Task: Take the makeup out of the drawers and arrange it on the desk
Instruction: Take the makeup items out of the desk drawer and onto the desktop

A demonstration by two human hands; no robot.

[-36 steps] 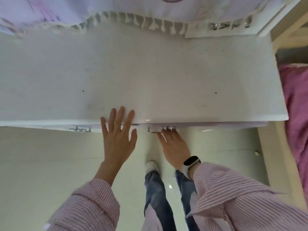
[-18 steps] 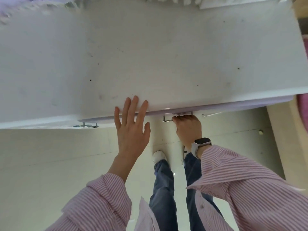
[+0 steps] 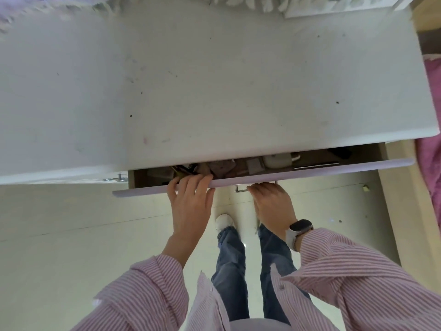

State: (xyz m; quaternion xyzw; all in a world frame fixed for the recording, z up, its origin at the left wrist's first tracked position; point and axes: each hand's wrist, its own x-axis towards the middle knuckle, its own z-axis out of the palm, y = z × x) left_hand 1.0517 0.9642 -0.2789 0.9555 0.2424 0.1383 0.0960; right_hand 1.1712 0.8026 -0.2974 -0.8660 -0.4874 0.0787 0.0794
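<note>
From the head camera I see 1 white desk (image 3: pixel 214 80) filling the upper half of the view, its top bare apart from a few dark specks. Under its front edge 1 drawer (image 3: pixel 310 168) is pulled partly out, its pale lilac front tilted across the frame. A second metal handle (image 3: pixel 117 179) shows to the left, under the desk edge, on a front that is not pulled out.

I count 2 hands. My left hand (image 3: pixel 189 204) reaches over the drawer front with its fingers curled down over the top edge – the tips dip just inside, touching or very near the clutter there; I cannot tell whether they pinch anything. My right hand (image 3: pixel 272 201) is below the drawer front, fingers curled around the metal drawer handle (image 3: pixel 241 189), gripping it. 1 watch (image 3: pixel 299 229) with a white strap sits on that wrist.

The makeup (image 3: pixel 188 172) is in the drawer – a dim jumble in the open slot. I make out 1 cluster of dark thin items at the left, 1 crumpled brownish-pink piece in the middle, 1 grey square block, 1 white rounded case (image 3: pixel 276 160) to the right and 1 dark object at the far right. Finer detail is too shadowed to tell.

Below, I see 2 striped pink sleeves, 2 jeans legs and 1 white shoe (image 3: pixel 223 221) on the pale floor. A pink cloth (image 3: pixel 432 163) lies at the right edge.
</note>
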